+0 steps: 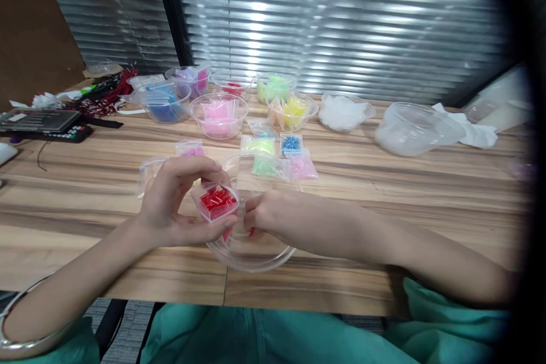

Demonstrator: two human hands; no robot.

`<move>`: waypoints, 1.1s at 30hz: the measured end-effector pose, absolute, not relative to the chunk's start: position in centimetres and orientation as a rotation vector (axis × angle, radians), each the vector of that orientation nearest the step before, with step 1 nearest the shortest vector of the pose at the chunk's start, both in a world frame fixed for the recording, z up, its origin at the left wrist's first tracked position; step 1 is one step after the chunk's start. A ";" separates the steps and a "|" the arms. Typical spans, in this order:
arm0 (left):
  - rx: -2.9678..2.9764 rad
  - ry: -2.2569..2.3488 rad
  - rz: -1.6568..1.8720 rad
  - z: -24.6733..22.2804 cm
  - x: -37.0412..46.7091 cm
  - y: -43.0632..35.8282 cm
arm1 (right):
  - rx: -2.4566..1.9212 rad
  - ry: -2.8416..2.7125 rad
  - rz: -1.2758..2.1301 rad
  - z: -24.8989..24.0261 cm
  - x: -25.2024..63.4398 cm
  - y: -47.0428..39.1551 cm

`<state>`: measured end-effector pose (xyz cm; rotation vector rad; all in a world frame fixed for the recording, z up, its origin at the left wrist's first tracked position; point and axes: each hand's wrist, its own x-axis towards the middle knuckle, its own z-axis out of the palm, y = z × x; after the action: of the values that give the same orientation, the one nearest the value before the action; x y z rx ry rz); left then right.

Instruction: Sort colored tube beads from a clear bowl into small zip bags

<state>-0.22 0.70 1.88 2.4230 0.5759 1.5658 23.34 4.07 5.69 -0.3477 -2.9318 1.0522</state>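
My left hand (179, 205) grips a small clear zip bag (218, 203) by its sides, its mouth spread and turned toward me. Short red tube-like pieces fill the bag. Just to its right, my right hand (267, 213) has its fingers bent together over a large clear plastic bowl (251, 261). A bit of red shows under those fingertips, but they hide most of what they hold. The bowl stands at the table's front, below both hands.
Behind the bowl lie small bags of green (264, 165), blue (291, 143) and pink (302, 164) pieces. Farther back stand several clear bowls with coloured bags, one pink (219, 116). Stacked clear lids (416, 128) are at right; a dark device (42, 124) and wires lie left.
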 end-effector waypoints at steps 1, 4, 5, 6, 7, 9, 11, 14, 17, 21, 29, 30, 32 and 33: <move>2.427 0.557 1.558 1.9 -0.3 0.7 | -0.308 -2.956 1.026 5.7 23.5 3.9; 2.414 0.591 1.535 1.9 -0.4 0.7 | -0.197 -3.002 0.875 5.4 23.7 3.6; 2.405 0.604 1.535 2.0 -0.3 0.7 | -0.177 -2.997 0.842 5.3 23.7 3.5; 2.389 0.617 1.540 2.0 -0.2 0.6 | -0.156 -2.991 0.818 5.2 23.7 3.5; 2.376 0.622 1.545 2.0 -0.1 0.6 | -0.137 -2.987 0.800 5.2 23.7 3.5; 2.361 0.611 1.561 2.0 0.1 0.5 | -0.120 -2.986 0.759 5.0 23.5 3.5; 2.360 0.615 1.562 2.1 0.2 0.4 | -0.111 -3.013 0.689 5.0 23.4 3.5; 2.353 0.652 1.563 2.1 0.4 0.3 | -0.072 -3.069 0.563 4.9 23.2 3.5; 2.354 0.674 1.552 2.2 0.5 0.1 | -0.057 -3.062 0.541 4.9 23.1 3.4; 2.355 0.685 1.552 2.1 0.6 0.0 | -0.084 -2.985 0.642 4.7 23.3 3.3; 2.406 0.756 1.568 1.4 -0.2 0.0 | -0.403 -2.879 0.803 5.6 23.4 4.5; 2.399 0.769 1.562 1.2 -0.4 0.0 | -0.452 -2.830 0.792 6.1 23.4 4.7; 2.382 0.759 1.552 1.1 -0.5 0.0 | -0.538 -2.691 0.741 7.1 23.5 4.9; 2.377 0.740 1.554 1.0 -0.5 0.0 | -0.554 -2.601 0.722 7.6 23.5 4.9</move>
<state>-0.49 -0.04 1.02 2.3767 0.7400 1.5544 23.54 4.89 7.57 -0.5538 -2.6014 0.7223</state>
